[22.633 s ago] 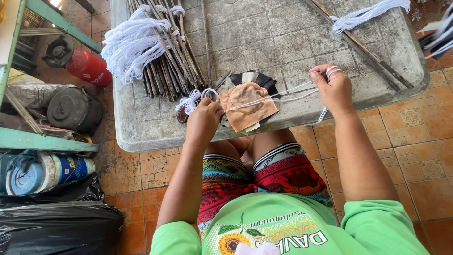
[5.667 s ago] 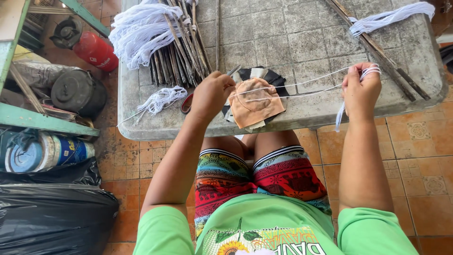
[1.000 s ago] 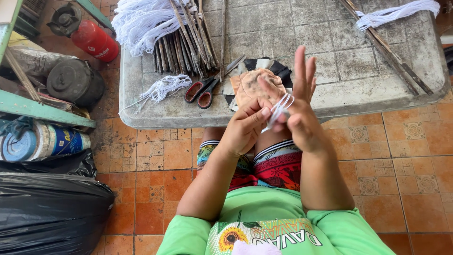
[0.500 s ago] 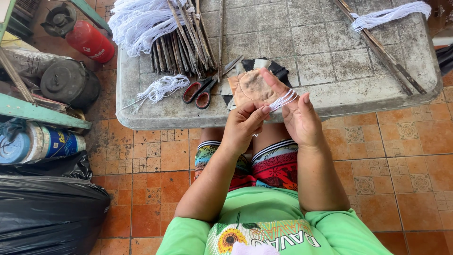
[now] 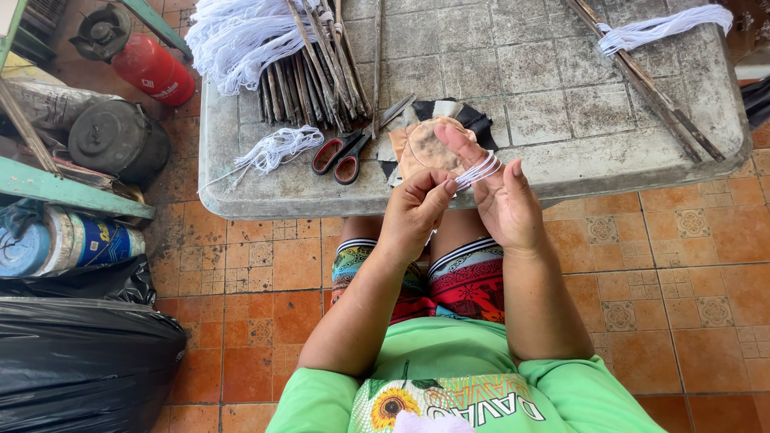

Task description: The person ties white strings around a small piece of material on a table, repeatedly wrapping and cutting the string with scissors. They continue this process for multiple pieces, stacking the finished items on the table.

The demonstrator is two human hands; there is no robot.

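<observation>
My left hand (image 5: pixel 413 212) and right hand (image 5: pixel 505 204) are raised together just off the near edge of the tabletop (image 5: pixel 561 112), above my knees. White string (image 5: pixel 479 170) is looped in several strands around the fingers (image 5: pixel 461 148) of my right hand, which are stretched out and held together, pointing up and away toward the tabletop; the strands run slantwise across them. My left fingers are pinched shut on the string's near end, touching the right hand. To the far left, on the tiled floor, a red gas canister (image 5: pixel 148 64) lies tilted with a small pale label, and nearer me a can with a blue label (image 5: pixel 80 240) rests on its side beside a black plastic bag (image 5: pixel 80 361). The tabletop's rounded front corner sits left of my hands, with bare orange floor on both sides of my legs. On the tabletop, red-handled scissors (image 5: pixel 346 154) lie just left of a round tan piece (image 5: pixel 425 144) on dark cloth, a loose white tuft (image 5: pixel 277 148) further left, a bundle of sticks (image 5: pixel 313 72) behind, and another pair of sticks (image 5: pixel 650 88) slanting across the right.
</observation>
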